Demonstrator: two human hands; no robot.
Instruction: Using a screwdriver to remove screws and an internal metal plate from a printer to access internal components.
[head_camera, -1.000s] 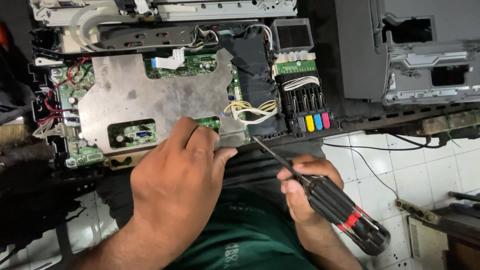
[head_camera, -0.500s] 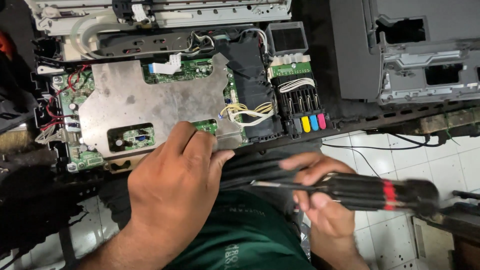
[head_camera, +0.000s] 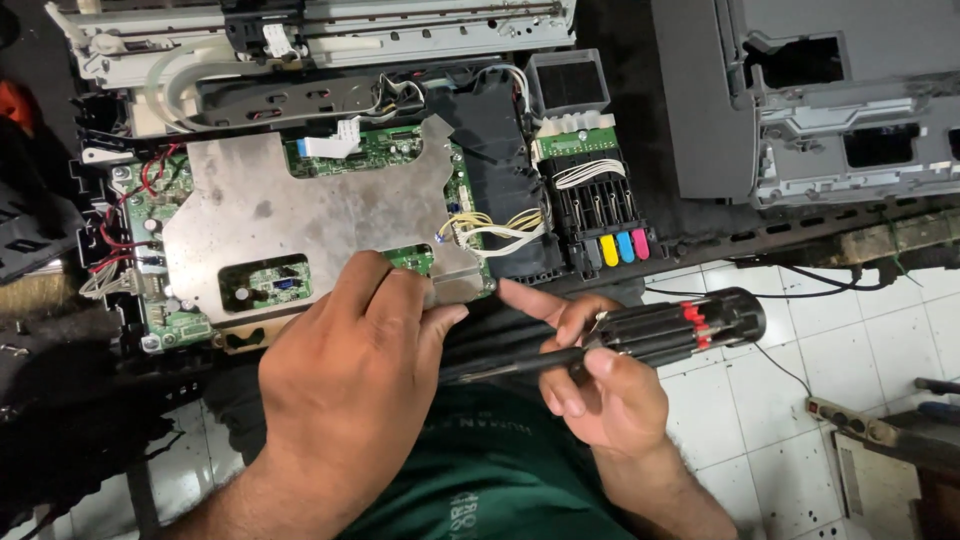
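Note:
An opened printer lies in front of me, its grey metal shield plate (head_camera: 300, 215) covering a green circuit board (head_camera: 170, 250). My left hand (head_camera: 345, 390) rests on the plate's near edge, fingers curled against the lower right corner. My right hand (head_camera: 600, 385) holds a black screwdriver (head_camera: 680, 330) with red rings on its handle. The tool lies almost level, its shaft pointing left toward my left hand, the handle sticking out to the right. My right index finger points at the printer's front edge.
A black ink unit with yellow, cyan and magenta tabs (head_camera: 620, 245) sits right of the board, with white wire bundles (head_camera: 490, 225). A grey plastic printer cover (head_camera: 830, 100) lies at upper right. White floor tiles (head_camera: 860, 340) and a dark cable (head_camera: 790, 290) show at right.
My right hand has swung the screwdriver from a steep diagonal, tip near the board, to nearly level, and shifted it in the hand. My left hand stayed on the plate's edge.

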